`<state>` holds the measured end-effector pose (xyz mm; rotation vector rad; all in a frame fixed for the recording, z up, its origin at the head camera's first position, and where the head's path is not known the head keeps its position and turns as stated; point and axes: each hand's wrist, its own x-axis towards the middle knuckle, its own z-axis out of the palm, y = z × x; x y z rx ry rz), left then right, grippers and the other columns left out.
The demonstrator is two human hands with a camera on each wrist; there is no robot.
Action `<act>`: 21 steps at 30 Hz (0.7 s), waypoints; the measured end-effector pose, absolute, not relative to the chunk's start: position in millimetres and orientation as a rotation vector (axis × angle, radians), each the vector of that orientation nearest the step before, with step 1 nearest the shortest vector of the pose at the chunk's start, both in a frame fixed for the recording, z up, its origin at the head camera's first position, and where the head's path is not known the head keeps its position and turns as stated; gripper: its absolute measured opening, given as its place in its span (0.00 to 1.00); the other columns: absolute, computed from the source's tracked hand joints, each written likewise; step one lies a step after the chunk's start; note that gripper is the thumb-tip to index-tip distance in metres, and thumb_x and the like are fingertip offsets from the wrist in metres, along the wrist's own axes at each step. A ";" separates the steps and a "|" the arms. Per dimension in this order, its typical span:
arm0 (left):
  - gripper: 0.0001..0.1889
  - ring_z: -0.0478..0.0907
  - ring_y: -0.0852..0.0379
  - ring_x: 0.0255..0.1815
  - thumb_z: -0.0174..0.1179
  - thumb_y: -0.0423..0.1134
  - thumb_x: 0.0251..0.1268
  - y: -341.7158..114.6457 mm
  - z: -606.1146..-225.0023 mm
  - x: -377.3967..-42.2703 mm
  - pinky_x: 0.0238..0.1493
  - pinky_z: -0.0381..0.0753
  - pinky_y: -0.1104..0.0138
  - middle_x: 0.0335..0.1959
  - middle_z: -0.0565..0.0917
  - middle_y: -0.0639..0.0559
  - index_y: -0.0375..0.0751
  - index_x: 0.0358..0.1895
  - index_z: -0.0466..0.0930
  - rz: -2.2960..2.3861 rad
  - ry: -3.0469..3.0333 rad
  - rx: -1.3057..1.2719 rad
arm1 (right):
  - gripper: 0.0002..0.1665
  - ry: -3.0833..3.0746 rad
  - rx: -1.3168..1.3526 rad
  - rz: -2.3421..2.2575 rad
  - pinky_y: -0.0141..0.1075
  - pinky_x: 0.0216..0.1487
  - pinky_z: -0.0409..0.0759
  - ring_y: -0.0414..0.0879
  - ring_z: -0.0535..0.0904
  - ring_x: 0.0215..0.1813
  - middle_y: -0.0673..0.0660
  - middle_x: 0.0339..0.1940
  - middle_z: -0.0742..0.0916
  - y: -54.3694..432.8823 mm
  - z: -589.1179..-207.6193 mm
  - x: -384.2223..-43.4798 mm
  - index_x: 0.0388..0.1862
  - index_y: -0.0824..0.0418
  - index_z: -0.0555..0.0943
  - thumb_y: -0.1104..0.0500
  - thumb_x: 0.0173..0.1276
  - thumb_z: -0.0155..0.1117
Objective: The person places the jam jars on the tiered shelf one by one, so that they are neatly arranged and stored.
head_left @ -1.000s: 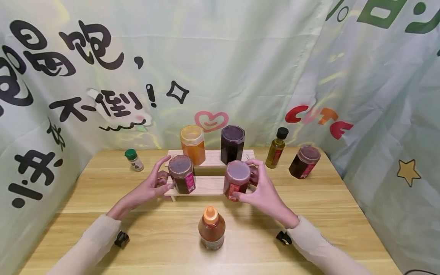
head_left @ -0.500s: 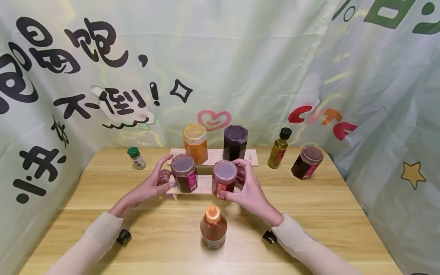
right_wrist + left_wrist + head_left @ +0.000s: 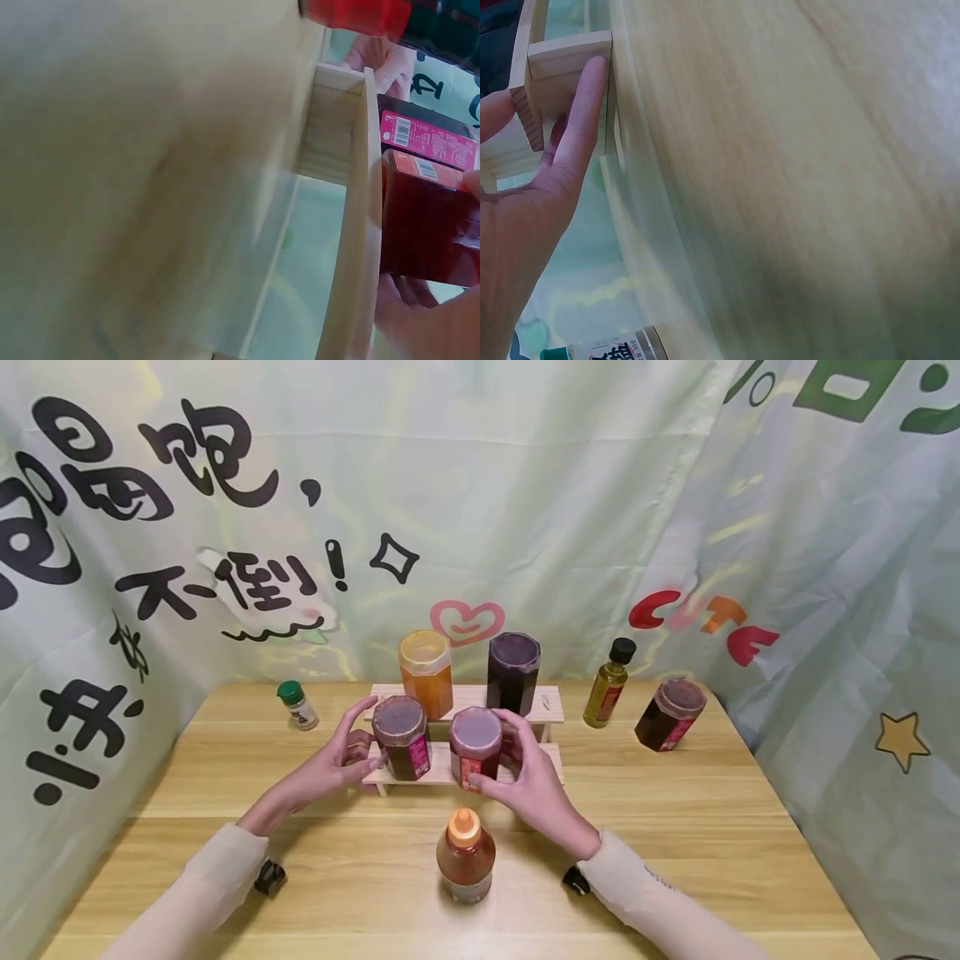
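Note:
My right hand (image 3: 528, 774) grips a dark hexagonal jar (image 3: 477, 735) with a red-orange label, thumb at its front and fingers behind. The jar is upright at the lower step of a two-step wooden rack (image 3: 558, 768), its base against the board in the right wrist view. Left of it, on the same step, stands another dark jar (image 3: 401, 739) with a pink label (image 3: 427, 139); a narrow gap separates them in the head view. My left hand (image 3: 333, 760) holds the rack's left end beside that jar; the left wrist view shows thumb and fingers either side of the board (image 3: 529, 127).
An amber jar (image 3: 427, 681) and a dark purple jar (image 3: 513, 672) stand on the upper step. An orange-capped squeeze bottle (image 3: 465, 860) stands in front. A green-capped shaker (image 3: 298, 706) is at left; an oil bottle (image 3: 606, 689) and another dark jar (image 3: 670, 714) at right.
My right hand has slid the red-labelled jar left along the lower step, closer to the pink-labelled jar. My left hand keeps its place at the rack's left end.

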<state>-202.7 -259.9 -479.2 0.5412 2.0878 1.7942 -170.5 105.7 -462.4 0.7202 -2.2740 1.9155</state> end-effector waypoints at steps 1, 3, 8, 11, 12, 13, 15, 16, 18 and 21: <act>0.55 0.80 0.34 0.57 0.58 0.22 0.80 -259.4 -479.2 -202.8 0.45 0.92 0.40 0.60 0.71 0.24 0.73 0.90 0.35 1.800 2.075 0.539 | 0.56 -2.270 0.721 1.914 0.46 0.70 0.82 0.53 0.82 0.67 0.59 0.67 0.83 105.7 -463.6 -170.2 0.83 0.47 0.65 0.69 0.63 0.85; 0.55 0.81 0.35 0.57 0.58 0.21 0.80 -258.6 -478.9 -202.5 0.45 0.92 0.39 0.60 0.72 0.24 0.73 0.90 0.35 1.808 2.064 0.534 | 0.55 -2.263 0.719 1.915 0.46 0.71 0.81 0.53 0.82 0.69 0.59 0.68 0.83 105.2 -465.0 -169.8 0.84 0.48 0.65 0.69 0.64 0.84; 0.55 0.80 0.36 0.57 0.58 0.21 0.80 -258.3 -480.0 -201.9 0.44 0.92 0.40 0.59 0.72 0.25 0.72 0.90 0.35 1.794 2.097 0.532 | 0.56 -2.276 0.725 1.913 0.45 0.75 0.77 0.52 0.78 0.73 0.59 0.72 0.82 101.6 -464.6 -170.9 0.87 0.49 0.63 0.70 0.66 0.81; 0.56 0.79 0.35 0.59 0.60 0.23 0.80 -259.0 -481.1 -200.8 0.45 0.92 0.41 0.60 0.72 0.26 0.73 0.90 0.35 1.785 2.106 0.529 | 0.57 -2.295 0.747 1.909 0.45 0.78 0.74 0.51 0.76 0.76 0.59 0.75 0.80 99.4 -463.3 -171.7 0.88 0.48 0.60 0.70 0.68 0.79; 0.56 0.79 0.34 0.59 0.60 0.23 0.80 -259.1 -481.4 -200.4 0.45 0.92 0.41 0.60 0.71 0.26 0.73 0.90 0.35 1.788 2.101 0.527 | 0.57 -2.300 0.758 1.903 0.46 0.78 0.73 0.52 0.75 0.76 0.60 0.75 0.79 99.0 -463.1 -172.1 0.88 0.49 0.59 0.70 0.68 0.78; 0.56 0.78 0.34 0.59 0.61 0.24 0.80 -259.5 -481.7 -200.2 0.45 0.92 0.41 0.61 0.71 0.26 0.73 0.90 0.34 1.782 2.106 0.530 | 0.57 -2.306 0.768 1.896 0.46 0.79 0.72 0.52 0.75 0.77 0.60 0.76 0.79 98.8 -463.0 -172.5 0.89 0.49 0.58 0.70 0.69 0.77; 0.55 0.78 0.33 0.60 0.61 0.24 0.80 -260.0 -481.6 -199.9 0.45 0.92 0.41 0.61 0.70 0.26 0.73 0.90 0.34 1.779 2.110 0.534 | 0.57 -2.314 0.783 1.885 0.47 0.79 0.71 0.53 0.74 0.77 0.62 0.75 0.79 98.5 -462.6 -173.4 0.88 0.50 0.56 0.69 0.69 0.77; 0.56 0.77 0.32 0.60 0.61 0.24 0.80 -260.0 -481.3 -199.9 0.45 0.92 0.41 0.61 0.70 0.25 0.73 0.90 0.34 1.782 2.105 0.535 | 0.57 -2.317 0.787 1.883 0.47 0.79 0.71 0.54 0.74 0.77 0.63 0.75 0.79 98.5 -462.5 -173.9 0.88 0.51 0.56 0.69 0.70 0.77; 0.56 0.77 0.31 0.60 0.61 0.24 0.80 -259.9 -480.7 -200.5 0.45 0.92 0.40 0.62 0.70 0.25 0.73 0.90 0.34 1.786 2.099 0.540 | 0.57 -2.313 0.792 1.886 0.48 0.79 0.72 0.56 0.75 0.77 0.65 0.74 0.79 98.9 -462.4 -175.2 0.87 0.52 0.55 0.69 0.69 0.77; 0.56 0.77 0.30 0.60 0.61 0.24 0.80 -259.7 -479.2 -201.5 0.45 0.92 0.40 0.62 0.70 0.24 0.73 0.90 0.35 1.793 2.084 0.543 | 0.57 -2.308 0.792 1.899 0.50 0.78 0.73 0.58 0.76 0.76 0.67 0.74 0.78 99.1 -461.9 -176.8 0.86 0.55 0.55 0.70 0.68 0.77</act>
